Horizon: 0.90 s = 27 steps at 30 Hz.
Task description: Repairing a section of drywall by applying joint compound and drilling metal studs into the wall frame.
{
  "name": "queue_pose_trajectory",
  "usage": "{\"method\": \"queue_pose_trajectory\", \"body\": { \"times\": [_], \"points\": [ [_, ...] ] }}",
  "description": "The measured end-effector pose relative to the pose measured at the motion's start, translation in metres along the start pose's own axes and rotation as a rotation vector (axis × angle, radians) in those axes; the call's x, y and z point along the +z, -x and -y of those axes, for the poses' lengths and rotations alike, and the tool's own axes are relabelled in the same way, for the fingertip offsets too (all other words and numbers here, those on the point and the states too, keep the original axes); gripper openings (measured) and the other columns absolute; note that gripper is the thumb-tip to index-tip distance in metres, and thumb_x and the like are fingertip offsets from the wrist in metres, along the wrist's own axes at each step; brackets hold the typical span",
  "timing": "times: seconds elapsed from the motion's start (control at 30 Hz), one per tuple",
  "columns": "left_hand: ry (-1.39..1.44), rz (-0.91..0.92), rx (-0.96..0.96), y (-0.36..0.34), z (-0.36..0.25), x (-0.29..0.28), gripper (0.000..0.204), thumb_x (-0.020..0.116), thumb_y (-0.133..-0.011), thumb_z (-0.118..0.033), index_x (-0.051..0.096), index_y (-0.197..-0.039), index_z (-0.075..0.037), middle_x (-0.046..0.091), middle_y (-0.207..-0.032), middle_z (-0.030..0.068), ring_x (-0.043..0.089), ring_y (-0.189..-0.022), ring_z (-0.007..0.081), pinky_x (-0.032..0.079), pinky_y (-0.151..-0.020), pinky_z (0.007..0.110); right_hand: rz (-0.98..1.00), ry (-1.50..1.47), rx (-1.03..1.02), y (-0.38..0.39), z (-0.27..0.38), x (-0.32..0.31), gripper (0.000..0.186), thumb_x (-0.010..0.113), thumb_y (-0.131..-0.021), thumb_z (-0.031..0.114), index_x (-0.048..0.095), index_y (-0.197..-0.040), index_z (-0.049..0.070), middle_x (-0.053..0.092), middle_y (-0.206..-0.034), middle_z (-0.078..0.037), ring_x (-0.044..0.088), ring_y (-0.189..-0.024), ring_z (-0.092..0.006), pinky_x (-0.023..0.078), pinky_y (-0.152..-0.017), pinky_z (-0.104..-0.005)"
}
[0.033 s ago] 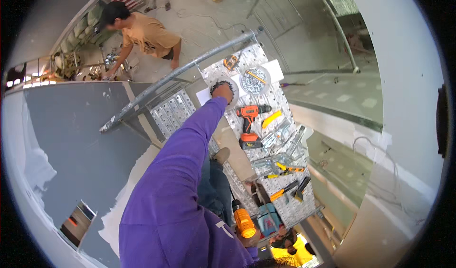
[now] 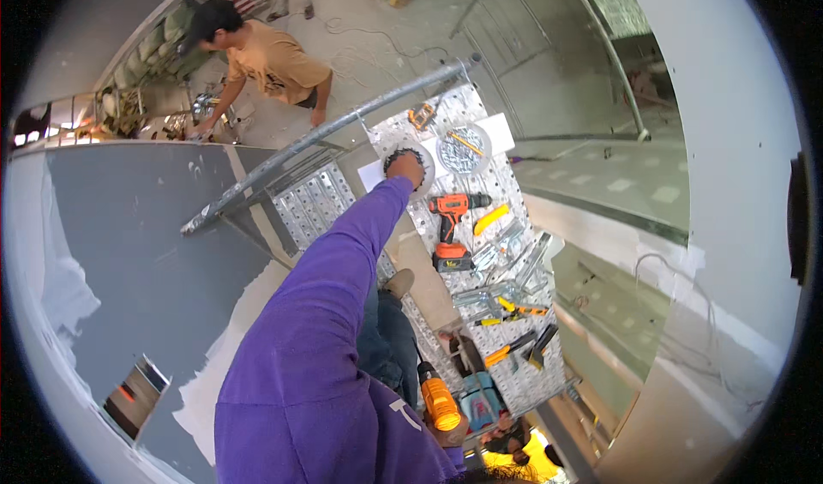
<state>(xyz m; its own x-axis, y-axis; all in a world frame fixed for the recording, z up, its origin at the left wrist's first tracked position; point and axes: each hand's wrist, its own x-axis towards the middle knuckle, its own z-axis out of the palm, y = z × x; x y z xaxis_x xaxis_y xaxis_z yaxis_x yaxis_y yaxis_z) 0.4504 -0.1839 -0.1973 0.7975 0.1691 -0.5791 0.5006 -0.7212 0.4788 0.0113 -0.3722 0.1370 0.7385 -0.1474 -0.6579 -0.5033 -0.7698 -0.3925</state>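
My left arm, in a purple sleeve, stretches up to a round tub of dark screws [image 2: 396, 153]. My left hand [image 2: 406, 170] is down in that tub, and its fingers are hidden. Beside it stands a second round tub of silver screws [image 2: 454, 160] with a yellow pencil-like stick across it. Low in the view, my right hand [image 2: 449, 435] is wrapped round an orange-yellow power screwdriver [image 2: 440, 401], held close to my body. Near the tubs an orange-red cordless drill [image 2: 449, 227] lies on its side, next to a yellow-handled cutter [image 2: 490, 220].
Metal brackets [image 2: 501, 248], hand tools [image 2: 512, 347] and a tape measure [image 2: 421, 116] lie on the perforated metal platform [image 2: 463, 104]. A scaffold pipe [image 2: 334, 139] crosses on the left. Beyond a grey panel [image 2: 163, 244], a person in a tan shirt [image 2: 279, 66] reaches down. A teal tool [image 2: 482, 407] sits low.
The view has shifted very slightly. My left hand stays in the tub of dark screws, and my right hand still holds the power screwdriver.
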Motion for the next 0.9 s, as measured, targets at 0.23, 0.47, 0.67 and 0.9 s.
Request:
{"method": "queue_pose_trajectory", "body": {
  "times": [0.23, 0.47, 0.67, 0.9],
  "points": [
    [0.847, 0.01, -0.017, 0.028, 0.049, -0.05, 0.01, 0.065, -0.075, -0.002, 0.056, -0.08, 0.001, 0.064, -0.066, 0.0139, 0.066, -0.054, 0.0197, 0.053, -0.045, 0.031, 0.011, 0.026, -0.227, -0.009, -0.021, -0.011, 0.046, 0.07, -0.077, 0.024, 0.062, -0.118, 0.006, 0.068, -0.1, -0.017, 0.068, -0.082, -0.0309, 0.053, -0.071, -0.0371],
    [1.383, -0.043, -0.045, 0.242, 0.078, -0.121, 0.035, 0.063, -0.078, 0.003, 0.05, -0.11, 0.003, 0.067, -0.086, 0.0191, 0.069, -0.067, 0.0279, 0.059, -0.057, 0.037, -0.037, -0.06, -0.496, 0.002, -0.048, -0.036, 0.043, 0.07, -0.076, 0.022, 0.064, -0.116, 0.006, 0.068, -0.095, -0.019, 0.067, -0.08, -0.0324, 0.053, -0.071, -0.0374],
    [1.465, -0.278, -0.092, 0.456, 0.186, -0.143, 0.049, 0.061, -0.088, -0.004, 0.029, -0.123, 0.003, 0.061, -0.102, 0.0269, 0.067, -0.088, 0.0349, 0.059, -0.078, 0.042, 0.027, 0.083, -1.05, -0.014, -0.031, -0.042, 0.037, 0.071, -0.076, 0.014, 0.065, -0.111, 0.005, 0.069, -0.101, -0.012, 0.065, -0.096, -0.0279, 0.05, -0.083, -0.0359],
    [1.774, -0.346, -0.11, 0.628, 0.206, -0.149, 0.027, 0.06, -0.091, -0.011, 0.049, -0.114, -0.001, 0.062, -0.108, 0.0144, 0.061, -0.106, 0.029, 0.05, -0.092, 0.04, 0.377, -0.139, -1.342, 0.034, 0.055, -0.05, 0.039, 0.073, -0.077, 0.009, 0.062, -0.115, 0.003, 0.065, -0.112, -0.014, 0.065, -0.101, -0.027, 0.052, -0.087, -0.0337]
  ]
}}
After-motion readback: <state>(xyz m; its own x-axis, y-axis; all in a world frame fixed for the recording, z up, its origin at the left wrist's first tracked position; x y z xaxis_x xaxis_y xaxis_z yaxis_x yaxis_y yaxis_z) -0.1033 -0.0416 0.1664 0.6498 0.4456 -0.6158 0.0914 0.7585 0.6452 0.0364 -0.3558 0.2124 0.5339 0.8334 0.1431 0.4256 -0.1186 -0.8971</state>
